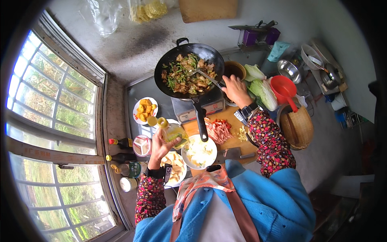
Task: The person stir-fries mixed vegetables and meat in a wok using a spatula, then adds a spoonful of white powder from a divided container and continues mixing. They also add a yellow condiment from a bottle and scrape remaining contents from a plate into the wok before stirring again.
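Note:
My left hand [161, 144] grips a clear bottle of yellow oil [174, 135], tilted, its yellow cap [152, 121] hanging off beside the neck. In my right hand [235, 90] is the handle of a metal spatula [209, 77], whose blade reaches into the food. A black wok [159, 72] stands on a portable stove [196, 110] and holds browned meat with green pieces [189, 72]. The wok's long handle [199, 121] points towards me. Under its end sits a white bowl [212, 158] of pale food.
A cutting board [193, 125] carries meat strips [219, 136], chopped red pepper [223, 124] and a cleaver [230, 155]. Left stand a plate of fried yellow chunks [145, 110] and dark sauce bottles [122, 158]. Cabbage [264, 93], a red ladle [283, 87] and a basket [299, 130] lie right.

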Tool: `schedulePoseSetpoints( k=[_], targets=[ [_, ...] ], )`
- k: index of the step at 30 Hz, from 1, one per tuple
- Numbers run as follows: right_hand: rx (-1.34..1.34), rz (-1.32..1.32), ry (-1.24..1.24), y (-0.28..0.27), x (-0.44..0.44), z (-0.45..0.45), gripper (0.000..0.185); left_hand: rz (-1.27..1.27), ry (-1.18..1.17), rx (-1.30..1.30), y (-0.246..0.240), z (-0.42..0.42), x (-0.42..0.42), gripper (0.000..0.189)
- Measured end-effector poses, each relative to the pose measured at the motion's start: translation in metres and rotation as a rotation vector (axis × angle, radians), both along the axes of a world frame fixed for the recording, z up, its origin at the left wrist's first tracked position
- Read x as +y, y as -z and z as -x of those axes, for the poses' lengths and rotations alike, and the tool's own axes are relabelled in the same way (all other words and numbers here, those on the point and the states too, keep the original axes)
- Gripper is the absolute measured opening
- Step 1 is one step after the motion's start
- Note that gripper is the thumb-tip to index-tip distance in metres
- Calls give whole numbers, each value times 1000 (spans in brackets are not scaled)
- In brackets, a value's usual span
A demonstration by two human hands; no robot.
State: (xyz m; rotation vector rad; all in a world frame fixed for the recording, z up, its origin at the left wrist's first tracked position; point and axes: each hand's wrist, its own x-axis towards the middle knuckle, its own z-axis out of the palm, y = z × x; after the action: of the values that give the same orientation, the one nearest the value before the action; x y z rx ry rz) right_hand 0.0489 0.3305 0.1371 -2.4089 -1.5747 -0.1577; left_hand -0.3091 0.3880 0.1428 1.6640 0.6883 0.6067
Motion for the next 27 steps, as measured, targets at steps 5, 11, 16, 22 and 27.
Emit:
schedulePoseSetpoints(
  k=[5, 11, 16, 22, 27],
  targets=[
    [-82, 68, -190, 38, 3, 1, 45, -203, -153, 168, -6, -11, 33, 47],
    [229, -466, -267, 20, -23, 10, 41, -355, -234, 285, -6, -21, 68, 58],
    [1839, -128, -114, -11, -58, 29, 53, -553, -128, 582, 1, -37, 101, 49],
    [1738, -49, -128, -24, -69, 51, 48, -675, -16, 819, 6, -52, 120, 47],
    [1476, -120, -216, -21, -62, 53, 45, -792, 31, 1008, 6, -57, 135, 45]
  ],
)
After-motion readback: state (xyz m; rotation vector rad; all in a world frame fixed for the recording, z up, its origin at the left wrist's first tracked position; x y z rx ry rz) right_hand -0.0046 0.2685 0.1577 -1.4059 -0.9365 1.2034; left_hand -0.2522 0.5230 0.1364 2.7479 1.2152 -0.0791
